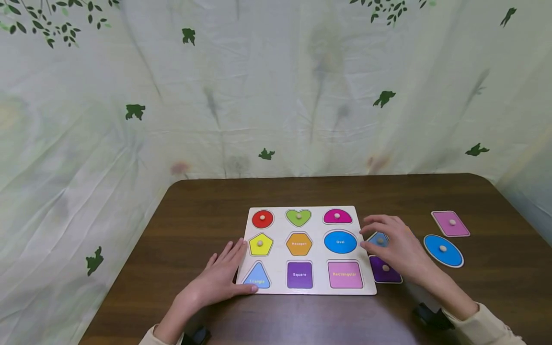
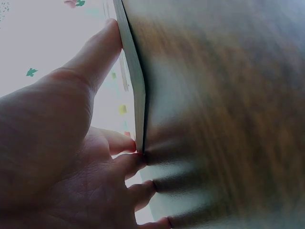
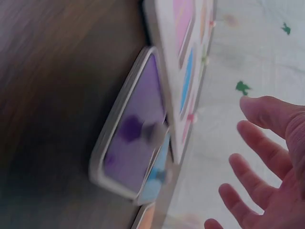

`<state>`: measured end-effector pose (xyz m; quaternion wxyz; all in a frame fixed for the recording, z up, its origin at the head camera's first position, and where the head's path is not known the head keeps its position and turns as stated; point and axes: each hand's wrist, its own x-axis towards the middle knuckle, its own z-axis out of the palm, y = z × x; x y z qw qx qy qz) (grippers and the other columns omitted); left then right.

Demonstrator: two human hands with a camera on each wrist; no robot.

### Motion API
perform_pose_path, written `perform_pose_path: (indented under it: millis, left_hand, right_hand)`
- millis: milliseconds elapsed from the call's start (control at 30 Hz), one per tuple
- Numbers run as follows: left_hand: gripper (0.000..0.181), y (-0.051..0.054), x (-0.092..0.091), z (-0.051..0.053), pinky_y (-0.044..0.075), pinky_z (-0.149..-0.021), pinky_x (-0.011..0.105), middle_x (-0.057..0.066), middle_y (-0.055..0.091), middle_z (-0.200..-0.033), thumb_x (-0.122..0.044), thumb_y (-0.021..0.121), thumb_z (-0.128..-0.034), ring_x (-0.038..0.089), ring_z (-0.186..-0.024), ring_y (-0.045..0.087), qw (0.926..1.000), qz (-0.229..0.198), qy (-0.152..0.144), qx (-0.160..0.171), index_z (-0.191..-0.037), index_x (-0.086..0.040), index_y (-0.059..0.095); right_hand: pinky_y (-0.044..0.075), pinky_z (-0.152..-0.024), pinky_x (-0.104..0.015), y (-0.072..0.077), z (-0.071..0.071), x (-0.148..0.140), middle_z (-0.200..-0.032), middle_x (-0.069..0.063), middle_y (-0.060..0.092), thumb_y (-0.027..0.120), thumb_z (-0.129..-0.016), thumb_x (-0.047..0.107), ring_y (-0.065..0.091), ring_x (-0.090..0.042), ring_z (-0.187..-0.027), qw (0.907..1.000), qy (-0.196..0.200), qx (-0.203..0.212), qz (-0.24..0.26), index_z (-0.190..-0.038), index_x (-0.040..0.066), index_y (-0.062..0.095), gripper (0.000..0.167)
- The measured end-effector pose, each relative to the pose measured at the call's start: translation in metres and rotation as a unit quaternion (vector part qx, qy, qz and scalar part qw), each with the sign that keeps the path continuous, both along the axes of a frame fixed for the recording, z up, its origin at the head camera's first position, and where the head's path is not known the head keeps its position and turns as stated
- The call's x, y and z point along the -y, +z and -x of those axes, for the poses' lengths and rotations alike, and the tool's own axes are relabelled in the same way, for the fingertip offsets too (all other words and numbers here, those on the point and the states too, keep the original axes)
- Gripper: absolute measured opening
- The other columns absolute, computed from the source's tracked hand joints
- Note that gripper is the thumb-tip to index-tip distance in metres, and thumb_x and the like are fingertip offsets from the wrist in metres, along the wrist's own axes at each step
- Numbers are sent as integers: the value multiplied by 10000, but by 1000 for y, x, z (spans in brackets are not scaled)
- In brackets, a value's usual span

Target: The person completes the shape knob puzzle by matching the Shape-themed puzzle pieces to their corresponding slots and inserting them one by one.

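Note:
A white shape-puzzle board (image 1: 278,275) lies on the table. My left hand (image 1: 220,280) rests at its lower left corner, fingers spread along the left edge and thumb on the front edge. My right hand (image 1: 398,244), fingers loosely bent and apart, hovers just right of the board over a blue triangle piece (image 1: 380,239), which it partly hides. Nothing shows between its fingers in the right wrist view. Below that hand lies a purple square piece (image 1: 384,270) with a knob. An orange piece (image 3: 147,219) shows past the triangle in the right wrist view.
A pink rectangle piece (image 1: 450,224) and a blue oval piece (image 1: 443,250) lie farther right. Knobbed circle (image 1: 262,219), heart (image 1: 298,218), half-circle (image 1: 338,216) and pentagon (image 1: 260,245) pieces sit in the board. A patterned curtain (image 1: 276,96) hangs behind the table.

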<state>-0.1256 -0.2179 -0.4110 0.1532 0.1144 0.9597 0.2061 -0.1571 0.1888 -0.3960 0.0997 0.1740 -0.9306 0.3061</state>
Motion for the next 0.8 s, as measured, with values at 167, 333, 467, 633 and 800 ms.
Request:
perform_pose_path:
  millis: [167, 333, 467, 633, 800]
  left_hand:
    - [1130, -1, 0, 0, 105, -1114, 669, 93, 193, -1624, -602, 776, -722, 364, -1482, 99, 10000, 9, -26, -9, -1569, -90, 231]
    - [1126, -1, 1, 0, 96, -1113, 671, 90, 188, -1626, -600, 773, -728, 359, -1484, 93, 10000, 3, -35, -4, -1571, -92, 227]
    - [1123, -1, 1, 0, 90, -1113, 673, 89, 184, -1627, -601, 769, -734, 357, -1486, 88, 10000, 2, -61, 0, -1571, -91, 223]
    - [1125, -1, 1, 1, 94, -1112, 673, 89, 187, -1626, -606, 768, -731, 357, -1485, 90, 10000, -1, -62, 1, -1571, -92, 225]
    - [1125, -1, 1, 1, 95, -1110, 676, 93, 191, -1625, -601, 771, -730, 357, -1485, 91, 10000, 8, -55, 24, -1570, -88, 226]
  right_hand:
    - [362, -911, -688, -4, 3, -14, -1263, -153, 598, 853, -761, 142, 436, -414, -1206, 9997, -87, -39, -203, -993, 142, 759, 250]
    - [322, -913, -704, -9, 6, -29, -1283, -168, 585, 836, -785, 151, 416, -444, -1212, 9998, -116, 37, -152, -1019, 130, 750, 250]
    - [343, -898, -690, -12, 9, -40, -1290, -191, 576, 824, -803, 175, 413, -462, -1201, 9997, -177, 97, -149, -1033, 126, 750, 246]
    - [368, -875, -655, -14, 12, -54, -1253, -197, 591, 827, -796, 151, 440, -462, -1160, 9995, -237, -114, -161, -1004, 135, 760, 219]
    - [386, -858, -628, -16, 17, -69, -1241, -202, 592, 829, -799, 179, 472, -456, -1149, 9989, -272, -193, -315, -1002, 124, 766, 220]
